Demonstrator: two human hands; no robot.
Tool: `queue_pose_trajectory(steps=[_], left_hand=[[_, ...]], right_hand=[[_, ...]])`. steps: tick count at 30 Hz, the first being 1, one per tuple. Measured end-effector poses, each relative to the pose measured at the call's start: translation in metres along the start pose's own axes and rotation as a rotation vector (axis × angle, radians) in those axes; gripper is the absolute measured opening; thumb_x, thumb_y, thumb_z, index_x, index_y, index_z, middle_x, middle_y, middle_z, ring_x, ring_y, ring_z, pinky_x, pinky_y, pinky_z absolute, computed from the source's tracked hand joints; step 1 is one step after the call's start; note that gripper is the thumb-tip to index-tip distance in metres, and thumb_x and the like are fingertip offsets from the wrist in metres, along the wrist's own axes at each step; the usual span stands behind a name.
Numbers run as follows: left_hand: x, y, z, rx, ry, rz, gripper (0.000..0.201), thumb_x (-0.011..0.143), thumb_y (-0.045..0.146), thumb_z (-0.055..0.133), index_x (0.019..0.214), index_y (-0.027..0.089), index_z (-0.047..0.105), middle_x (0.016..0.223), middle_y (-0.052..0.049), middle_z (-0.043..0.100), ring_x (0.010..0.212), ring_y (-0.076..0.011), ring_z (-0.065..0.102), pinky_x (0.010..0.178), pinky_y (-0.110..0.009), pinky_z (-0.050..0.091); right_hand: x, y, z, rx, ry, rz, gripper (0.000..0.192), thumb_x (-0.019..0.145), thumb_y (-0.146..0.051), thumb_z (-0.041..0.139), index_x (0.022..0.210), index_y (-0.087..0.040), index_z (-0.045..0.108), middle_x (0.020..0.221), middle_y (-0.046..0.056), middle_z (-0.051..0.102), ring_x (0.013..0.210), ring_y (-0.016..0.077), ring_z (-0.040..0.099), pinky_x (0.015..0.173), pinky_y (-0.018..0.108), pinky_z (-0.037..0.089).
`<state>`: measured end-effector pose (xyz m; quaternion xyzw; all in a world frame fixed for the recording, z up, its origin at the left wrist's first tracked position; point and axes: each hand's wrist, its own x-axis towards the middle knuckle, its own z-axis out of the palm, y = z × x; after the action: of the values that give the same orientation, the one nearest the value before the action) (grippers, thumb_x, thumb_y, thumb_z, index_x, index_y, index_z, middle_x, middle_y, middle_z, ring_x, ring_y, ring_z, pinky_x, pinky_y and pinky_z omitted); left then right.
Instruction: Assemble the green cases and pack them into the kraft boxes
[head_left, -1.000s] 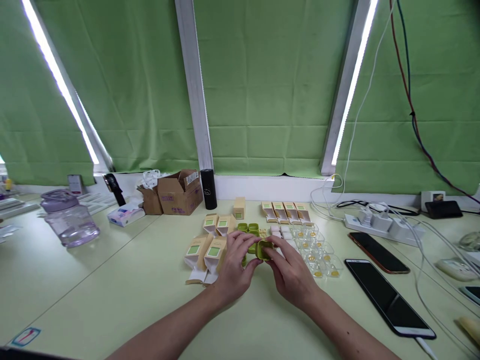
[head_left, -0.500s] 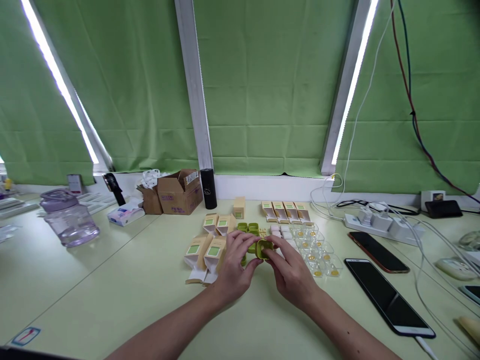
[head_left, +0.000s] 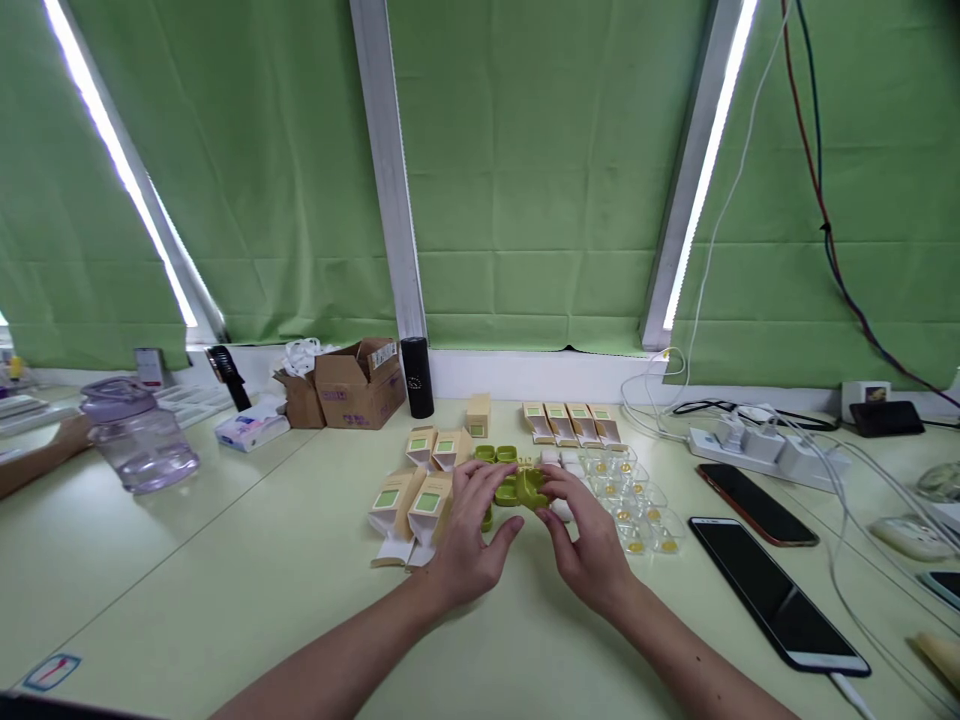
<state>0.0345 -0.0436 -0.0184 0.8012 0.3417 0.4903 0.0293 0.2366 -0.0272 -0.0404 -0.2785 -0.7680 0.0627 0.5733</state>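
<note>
Left of the green cup (head_left: 531, 490), the left hand (head_left: 474, 538) has fingers apart; on its right, the right hand (head_left: 590, 540) clamps it between fingers, a one-sided pinch that could slip.

One head-worn camera looks forward and down over the near table (head_left: 262, 560) to green blinds (head_left: 532, 180) beyond

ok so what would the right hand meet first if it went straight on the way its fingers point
Most likely the green cup: it sits right by the fingertips of the right hand, though depth and contact are hard to judge here.
</note>
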Motion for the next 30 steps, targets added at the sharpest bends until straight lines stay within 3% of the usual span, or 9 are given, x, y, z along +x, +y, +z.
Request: queue_pose_trajectory(steps=[2, 5, 7, 9, 19, 26, 30], left_hand=[[0.000, 0.001, -0.001, 0.003, 0.003, 0.006, 0.055, 0.097, 0.020, 0.065, 0.150, 0.025, 0.048, 0.143, -0.014, 0.061, 0.133, -0.0332, 0.045, 0.113, -0.054, 0.041], [0.001, 0.003, -0.002, 0.018, 0.012, 0.004, 0.057, 0.095, 0.017, 0.064, 0.149, 0.024, 0.048, 0.143, -0.014, 0.061, 0.132, -0.0332, 0.046, 0.113, -0.054, 0.041], [0.001, 0.003, -0.001, 0.032, 0.016, 0.004, 0.058, 0.094, 0.016, 0.064, 0.149, 0.024, 0.048, 0.142, -0.014, 0.062, 0.132, -0.0331, 0.047, 0.113, -0.053, 0.041], [0.001, 0.003, 0.000, 0.051, 0.017, 0.009, 0.059, 0.093, 0.015, 0.064, 0.149, 0.025, 0.048, 0.142, -0.014, 0.062, 0.132, -0.0331, 0.047, 0.113, -0.053, 0.041], [0.008, 0.009, 0.004, 0.158, -0.063, 0.006, 0.070, 0.092, 0.013, 0.069, 0.156, 0.028, 0.044, 0.149, -0.014, 0.052, 0.140, -0.0349, 0.040, 0.115, -0.055, 0.044], [0.021, 0.008, 0.002, 0.194, -0.162, 0.061, 0.059, 0.090, 0.004, 0.068, 0.142, 0.030, 0.058, 0.139, -0.012, 0.055, 0.132, -0.0331, 0.046, 0.110, -0.056, 0.048], [0.028, 0.008, 0.000, 0.122, -0.166, 0.027, 0.049, 0.089, 0.004, 0.068, 0.133, 0.026, 0.064, 0.132, -0.012, 0.059, 0.128, -0.0315, 0.048, 0.110, -0.053, 0.048]], right_hand=[[0.000, 0.001, 0.001, 0.106, 0.018, 0.163, 0.015, 0.106, -0.027, 0.054, 0.117, -0.025, 0.064, 0.133, 0.013, 0.069, 0.123, 0.0283, 0.070, 0.094, 0.041, 0.063], [0.003, 0.004, 0.002, 0.261, 0.015, 0.391, 0.021, 0.108, -0.043, 0.053, 0.108, -0.025, 0.063, 0.108, 0.009, 0.074, 0.092, 0.0231, 0.074, 0.074, 0.034, 0.061], [0.004, 0.006, 0.003, 0.322, 0.020, 0.483, 0.029, 0.107, -0.052, 0.053, 0.099, -0.024, 0.060, 0.092, 0.005, 0.071, 0.080, 0.0208, 0.071, 0.071, 0.033, 0.058], [0.004, 0.008, 0.004, 0.370, 0.026, 0.539, 0.036, 0.105, -0.059, 0.053, 0.095, -0.024, 0.057, 0.088, 0.003, 0.068, 0.078, 0.0201, 0.069, 0.072, 0.033, 0.056], [0.005, 0.003, 0.004, 0.440, -0.022, 0.601, 0.043, 0.104, -0.066, 0.049, 0.092, -0.025, 0.055, 0.079, 0.002, 0.070, 0.067, 0.0188, 0.064, 0.068, 0.032, 0.051], [0.006, -0.001, 0.004, 0.473, -0.034, 0.611, 0.046, 0.102, -0.070, 0.049, 0.090, -0.026, 0.053, 0.069, 0.000, 0.067, 0.062, 0.0194, 0.064, 0.061, 0.031, 0.049], [0.006, -0.001, 0.002, 0.472, -0.027, 0.611, 0.046, 0.104, -0.069, 0.046, 0.093, -0.025, 0.056, 0.069, 0.001, 0.067, 0.061, 0.0187, 0.063, 0.059, 0.030, 0.048]])
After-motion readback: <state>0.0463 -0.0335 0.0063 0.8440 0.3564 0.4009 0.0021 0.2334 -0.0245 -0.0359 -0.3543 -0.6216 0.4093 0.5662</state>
